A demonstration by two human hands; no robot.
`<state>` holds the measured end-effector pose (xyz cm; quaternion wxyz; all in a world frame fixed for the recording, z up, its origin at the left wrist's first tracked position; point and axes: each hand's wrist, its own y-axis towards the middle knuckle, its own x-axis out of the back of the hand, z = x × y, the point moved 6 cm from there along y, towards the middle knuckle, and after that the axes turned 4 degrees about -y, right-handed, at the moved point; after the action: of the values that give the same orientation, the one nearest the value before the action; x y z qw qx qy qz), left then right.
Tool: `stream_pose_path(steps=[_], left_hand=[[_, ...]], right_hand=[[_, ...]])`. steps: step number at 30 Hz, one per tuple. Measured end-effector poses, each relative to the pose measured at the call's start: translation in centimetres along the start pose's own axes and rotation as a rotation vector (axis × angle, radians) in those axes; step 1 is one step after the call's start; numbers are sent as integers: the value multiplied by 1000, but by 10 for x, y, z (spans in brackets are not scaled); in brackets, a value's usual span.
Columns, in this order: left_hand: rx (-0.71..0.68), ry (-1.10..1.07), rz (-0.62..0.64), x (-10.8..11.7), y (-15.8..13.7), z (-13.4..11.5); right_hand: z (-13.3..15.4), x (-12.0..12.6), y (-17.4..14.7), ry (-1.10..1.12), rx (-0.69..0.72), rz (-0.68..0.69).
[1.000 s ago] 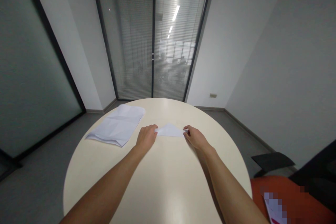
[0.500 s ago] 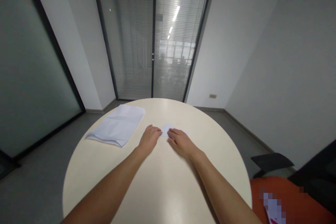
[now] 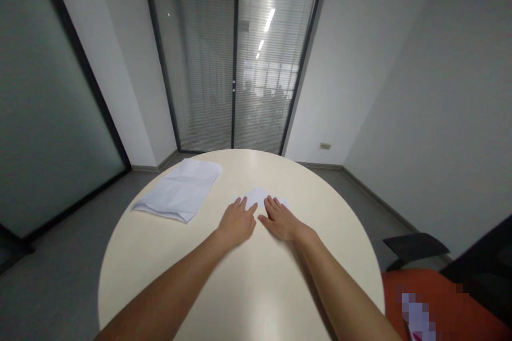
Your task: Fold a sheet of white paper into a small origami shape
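Note:
A small folded piece of white paper [image 3: 257, 196] lies flat on the round cream table [image 3: 256, 266], its peak pointing away from me. My left hand [image 3: 239, 221] rests at its near left edge, palm down, with fingers stretched and apart. On the near right part of the paper lies my right hand [image 3: 283, 219], its fingers out flat and the thumb spread toward the left hand. Both hands cover parts of the paper's lower edge, so its full outline is hidden. Neither hand grips anything.
A stack of larger white sheets [image 3: 180, 189], creased and folded, lies at the table's far left. An orange chair [image 3: 432, 277] with a black armrest stands at the lower right, with a blurred item on its seat. Beyond the table are glass panels with blinds [image 3: 208, 64].
My left hand has turned and come nearer to me, its fingers now spread. The right hand has slid slightly right and opened out, uncovering more of the paper.

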<state>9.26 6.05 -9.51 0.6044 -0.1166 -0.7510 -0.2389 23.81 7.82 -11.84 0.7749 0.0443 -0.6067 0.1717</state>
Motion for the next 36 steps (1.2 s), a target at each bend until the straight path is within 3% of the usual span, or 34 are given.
stream_pose_path(steps=[3,6,8,12,16,20,29,36], left_hand=[[8,10,-13,-5,-1,0],[38,5,-25,-8,0,3],[61,12,-42,-9,2,6],[90,19,-87,-8,6,14],[126,-23,-87,-5,9,22],[100,-45,-76,-4,9,25],[-117,-106,-7,-4,13,22],[-194,-72,-25,5,7,10]], right_hand=[[-11,5,-2,-13,-78,-15],[-14,12,-4,-27,-70,-82],[-8,19,-6,-47,6,-137],[19,32,-14,-57,314,-188],[34,31,-17,79,446,-110],[33,24,-16,233,465,-14],[1,32,-9,251,323,-172],[1,34,-5,218,369,-259]])
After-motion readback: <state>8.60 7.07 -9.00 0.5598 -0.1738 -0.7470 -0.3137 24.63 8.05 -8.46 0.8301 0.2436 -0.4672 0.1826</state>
